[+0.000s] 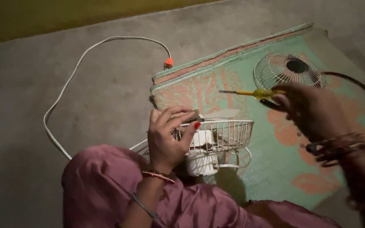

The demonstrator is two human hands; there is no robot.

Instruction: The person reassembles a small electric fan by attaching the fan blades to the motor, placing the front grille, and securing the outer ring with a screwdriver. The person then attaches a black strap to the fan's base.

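A small white fan (pixel 202 157) with its rear wire guard (pixel 229 135) attached rests against my knee, on the mat's near edge. My left hand (pixel 167 136) grips the left rim of that guard, fingers curled over the wires. My right hand (pixel 313 110), blurred, is raised to the right of the fan. It holds a yellow-handled screwdriver (pixel 250 93) whose shaft points left. The detached front wire guard (pixel 287 69) with a dark centre lies flat on the mat behind my right hand.
A green and pink patterned mat (pixel 216 80) covers the grey floor (pixel 85 105). A white cord (pixel 70 80) with an orange plug (pixel 168 63) loops across the floor at left. A dark cable (pixel 362 86) curves at right. My purple-clad leg (pixel 102 185) fills the lower frame.
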